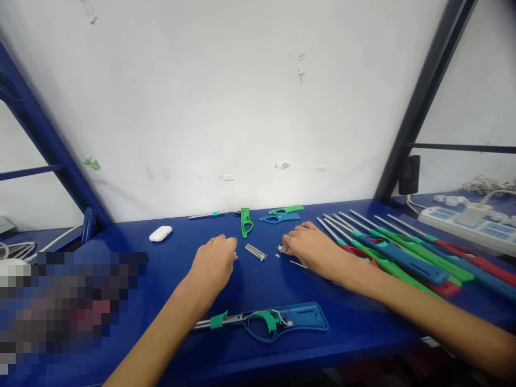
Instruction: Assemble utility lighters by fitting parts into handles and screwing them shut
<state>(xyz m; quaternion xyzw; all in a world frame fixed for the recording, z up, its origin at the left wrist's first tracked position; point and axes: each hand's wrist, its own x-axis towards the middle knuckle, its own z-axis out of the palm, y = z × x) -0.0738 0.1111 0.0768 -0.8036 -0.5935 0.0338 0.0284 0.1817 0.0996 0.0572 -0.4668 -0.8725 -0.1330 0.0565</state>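
My left hand [215,257] is closed at the table's middle, its fingertips pinched on a small pale bit I cannot make out. Beside it lies a clear fuel tank [255,251] with a metal valve end. My right hand [305,243] curls over a small metal-ended part [282,249], most of it hidden by the fingers. Close by sits a tiny whitish piece [277,256]. From under that hand a thin metal rod [298,264] sticks out. Nearer me, an opened blue gas lighter [300,318] shows its green trigger [271,322] and wire.
Several assembled lighters [403,252] are piled at the right. Behind my hands lie an opened green lighter half [245,223], a green shell [287,209] and a blue shell [282,218]. A white earbud case [160,233] rests left. A power strip [463,228] stands far right.
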